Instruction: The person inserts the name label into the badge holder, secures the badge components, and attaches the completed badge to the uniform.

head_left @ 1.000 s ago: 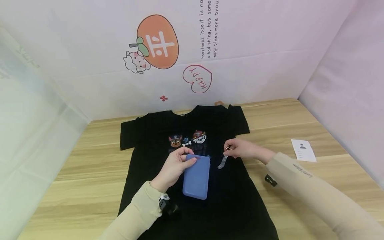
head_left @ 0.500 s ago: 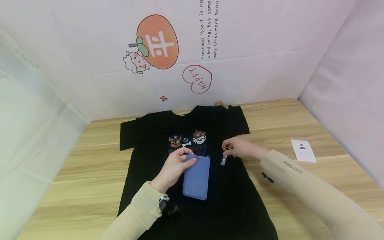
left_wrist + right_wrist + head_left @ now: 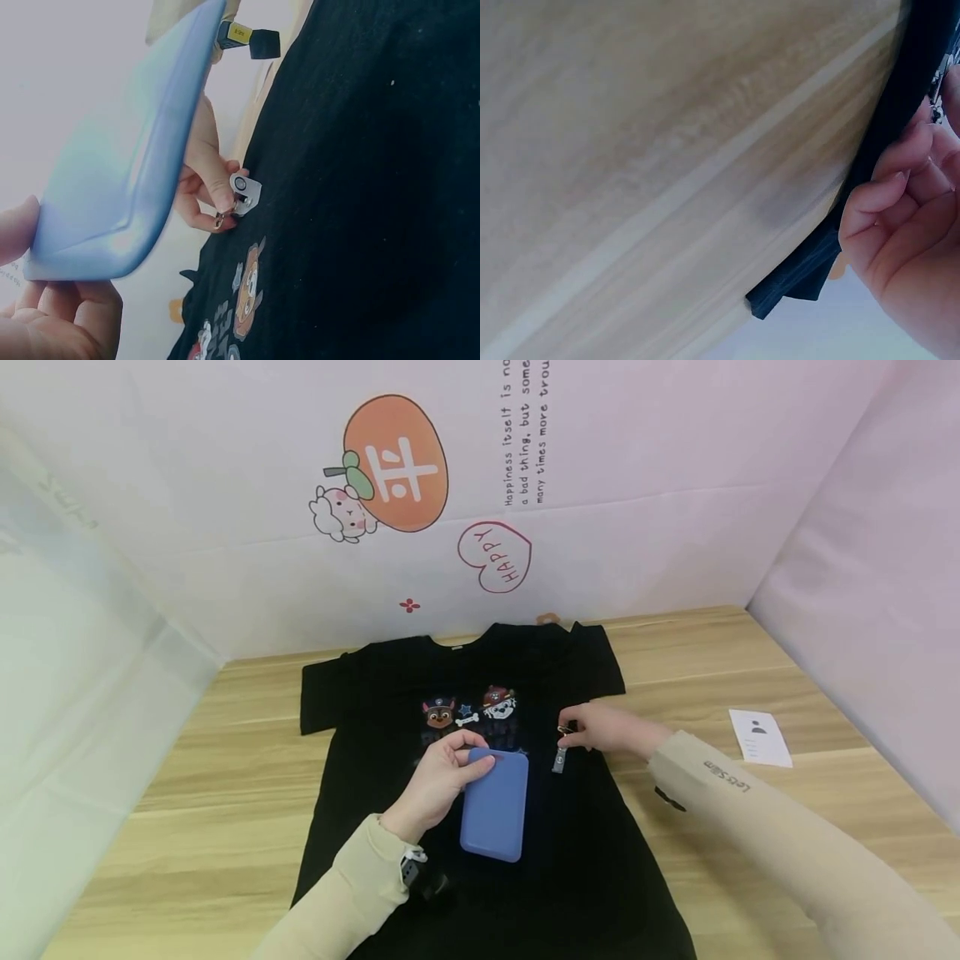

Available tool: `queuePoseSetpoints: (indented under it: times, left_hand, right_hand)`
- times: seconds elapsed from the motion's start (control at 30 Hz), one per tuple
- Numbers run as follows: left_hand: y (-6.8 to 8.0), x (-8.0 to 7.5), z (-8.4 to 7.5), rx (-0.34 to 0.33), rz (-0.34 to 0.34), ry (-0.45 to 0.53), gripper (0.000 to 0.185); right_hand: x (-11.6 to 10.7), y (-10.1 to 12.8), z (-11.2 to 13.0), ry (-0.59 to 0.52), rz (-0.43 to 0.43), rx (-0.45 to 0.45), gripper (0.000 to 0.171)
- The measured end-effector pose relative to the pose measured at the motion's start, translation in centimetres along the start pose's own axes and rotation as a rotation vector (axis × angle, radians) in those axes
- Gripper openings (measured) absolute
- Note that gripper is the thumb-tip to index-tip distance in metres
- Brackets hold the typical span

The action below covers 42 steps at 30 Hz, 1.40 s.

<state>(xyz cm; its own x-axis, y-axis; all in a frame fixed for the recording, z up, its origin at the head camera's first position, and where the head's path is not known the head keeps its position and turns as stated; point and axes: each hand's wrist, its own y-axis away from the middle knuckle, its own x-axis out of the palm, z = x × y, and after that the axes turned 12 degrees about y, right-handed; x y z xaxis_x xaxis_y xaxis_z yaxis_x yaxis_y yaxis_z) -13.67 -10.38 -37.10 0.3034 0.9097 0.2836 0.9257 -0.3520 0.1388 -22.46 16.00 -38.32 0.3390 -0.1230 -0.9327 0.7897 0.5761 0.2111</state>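
Observation:
My left hand (image 3: 435,778) pinches the top edge of a blue plastic badge holder (image 3: 493,810), thumb in front, and the holder hangs over a black T-shirt (image 3: 375,793). In the left wrist view the holder (image 3: 124,165) is seen close up and tilted. To its right, my right hand (image 3: 607,728) pinches the metal end of a badge clip (image 3: 559,760), whose short clear strap dangles. A snap button shows on the clip's strap (image 3: 241,184) in the left wrist view. Holder and clip are apart. In the right wrist view the curled fingers (image 3: 885,202) show, with the clip partly cut off.
The T-shirt lies spread, with cartoon dogs printed on its chest. A white card (image 3: 761,737) with a person icon lies on the wooden table (image 3: 697,660) at the right. Behind stands a white printed cloth wall (image 3: 637,552); pale walls close both sides.
The right hand has shifted slightly left, and the clip's strap has swung from slanting to hanging nearly straight down. The left hand and the badge holder have hardly moved.

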Motion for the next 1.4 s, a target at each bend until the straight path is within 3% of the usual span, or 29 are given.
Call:
queuePoseSetpoints:
  times: [0.27,0.53,0.97,1.4]
  left_hand:
    - [0.0,0.1,0.1,-0.003,-0.007,0.012,0.008]
    - [0.1,0.2,0.0,-0.009,-0.020,0.015,0.009]
    - [-0.2,0.6,0.2,0.006,-0.021,0.029,0.009]
    - [-0.5,1.7,0.0,0.017,-0.038,0.026,0.008]
  right_hand:
    - [0.0,0.1,-0.2,0.054,-0.066,0.012,0.022]
    - [-0.9,0.2,-0.6,-0.055,-0.145,0.029,0.018]
    - [-1.6,1.3,-0.1,-0.260,-0.179,0.061,0.025]
    - [-2.2,2.6,1.7,-0.456,-0.209,0.011,0.027]
